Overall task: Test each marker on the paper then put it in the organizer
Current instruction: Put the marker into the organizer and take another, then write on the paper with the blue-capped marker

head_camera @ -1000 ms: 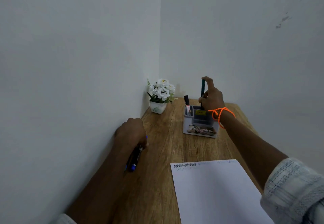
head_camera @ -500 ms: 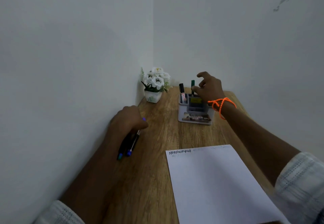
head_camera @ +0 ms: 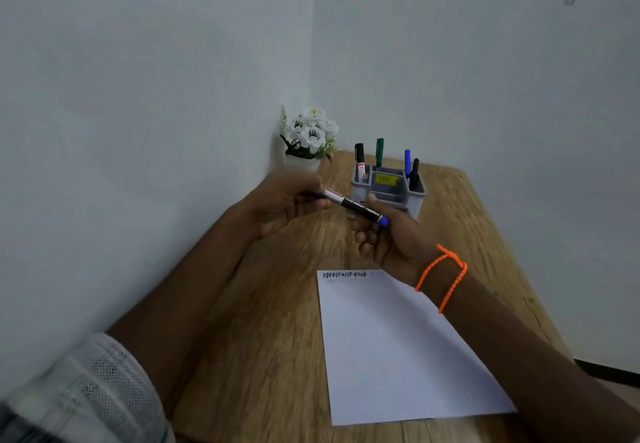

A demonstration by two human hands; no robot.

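A blue marker (head_camera: pixel 356 207) with a dark barrel and white label is held level above the table, between both hands. My left hand (head_camera: pixel 287 203) grips its left end. My right hand (head_camera: pixel 391 238), with an orange cord at the wrist, closes its fingers around the blue right end. Just behind the hands stands the grey organizer (head_camera: pixel 417 196), with a black marker (head_camera: pixel 360 158), a green marker (head_camera: pixel 379 151), a second blue marker (head_camera: pixel 407 162) and another black one (head_camera: pixel 414 170) upright in it. The white paper (head_camera: pixel 398 345) lies below my hands, with dark scribbles (head_camera: pixel 344 274) along its top left edge.
A small white pot of white flowers (head_camera: pixel 310 136) sits in the corner, left of the organizer. White walls close off the wooden table (head_camera: pixel 263 321) on the left and at the back. The table's right edge runs close to the paper.
My right hand let go of the green marker in the organizer and drew back toward me. My left hand rose from the table with the blue marker, and both hands now meet on it.
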